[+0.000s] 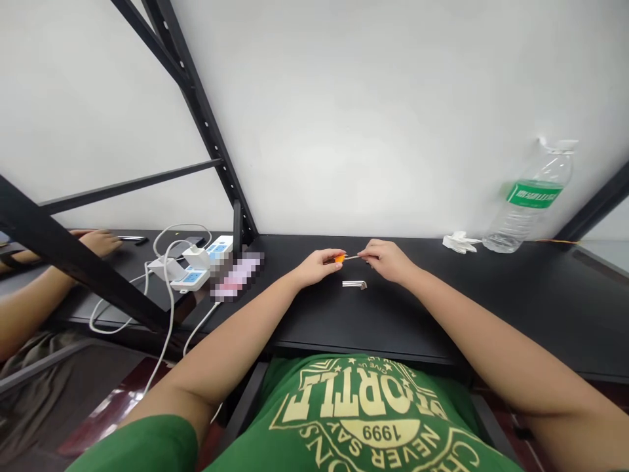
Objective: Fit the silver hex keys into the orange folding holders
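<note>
over a black table (314, 321), the left hand (319, 267) pinches an orange piece (340, 259); the right hand (386, 261), slightly apart from it, pinches the end of a metal rod (352, 257) running between them. bent keys (352, 284) lie just nearer the wearer; a bottle (531, 196) is far right.

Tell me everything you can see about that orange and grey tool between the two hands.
The tool has a small bright orange part, plastic by its look, and a thin, straight grey shaft that looks like metal. It lies nearly level over the black table; whether it touches it isn't clear. The left hand holds the orange part; the right hand pinches the shaft's other end. Fingers hide both ends, so its full shape can't be told.
</note>
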Demonstrator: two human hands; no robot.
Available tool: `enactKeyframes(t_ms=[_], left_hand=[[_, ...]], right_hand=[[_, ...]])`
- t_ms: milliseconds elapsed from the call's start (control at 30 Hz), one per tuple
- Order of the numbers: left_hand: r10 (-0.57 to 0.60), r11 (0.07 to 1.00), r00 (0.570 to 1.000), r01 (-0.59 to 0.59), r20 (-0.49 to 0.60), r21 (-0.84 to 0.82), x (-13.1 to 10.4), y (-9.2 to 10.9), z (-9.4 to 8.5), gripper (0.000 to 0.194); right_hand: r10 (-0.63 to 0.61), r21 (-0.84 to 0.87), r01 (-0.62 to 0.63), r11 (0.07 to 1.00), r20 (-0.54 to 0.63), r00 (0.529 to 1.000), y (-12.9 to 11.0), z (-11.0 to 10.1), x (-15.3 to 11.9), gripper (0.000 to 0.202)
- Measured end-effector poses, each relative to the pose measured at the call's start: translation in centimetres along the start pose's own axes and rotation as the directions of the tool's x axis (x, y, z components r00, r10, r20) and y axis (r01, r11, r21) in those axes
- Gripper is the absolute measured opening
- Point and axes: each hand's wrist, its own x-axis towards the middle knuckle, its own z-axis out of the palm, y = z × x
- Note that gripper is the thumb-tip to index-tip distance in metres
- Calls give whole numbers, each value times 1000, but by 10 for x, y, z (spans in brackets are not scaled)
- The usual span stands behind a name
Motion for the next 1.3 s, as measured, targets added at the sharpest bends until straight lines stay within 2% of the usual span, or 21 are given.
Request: enactKeyframes(t_ms=[167, 267, 467, 600, 700, 933, 1167, 1300], left_hand=[[40, 984, 998, -47, 47, 170, -3, 4, -1, 59], [60, 975, 996, -74, 73, 208, -4, 5, -2, 58], [48, 992, 992, -61, 116, 109, -2, 5, 3, 58], [44, 999, 994, -42, 100, -14, 0, 4, 3, 59], [34, 998, 997, -30, 72, -46, 2, 2, 0, 63], [44, 999, 995, -43, 91, -22, 3, -2, -2, 67], [48, 995, 996, -54, 75, 83, 2, -3, 0, 67], [45, 991, 997, -53, 63, 124, 3, -6, 0, 64]], right_hand=[[-4, -6, 4, 1000, 5, 1000, 1, -4, -1, 27], [-3, -11, 3, 1000, 15, 1000, -1, -5, 0, 26], [-25, -31, 25, 999, 15, 1000, -1, -6, 0, 27], [-31, -52, 31, 998, -15, 999, 3, -10, 0, 27], [-32, -44, 32, 999, -17, 999, 5, -10, -1, 27], [-31, -31, 30, 999, -39, 999, 3, -5, -2, 27], [-57, -25, 58, 998, 29, 998, -4, -6, -2, 28], [11, -7, -11, 1000, 38, 999, -4, -2, -2, 24]])
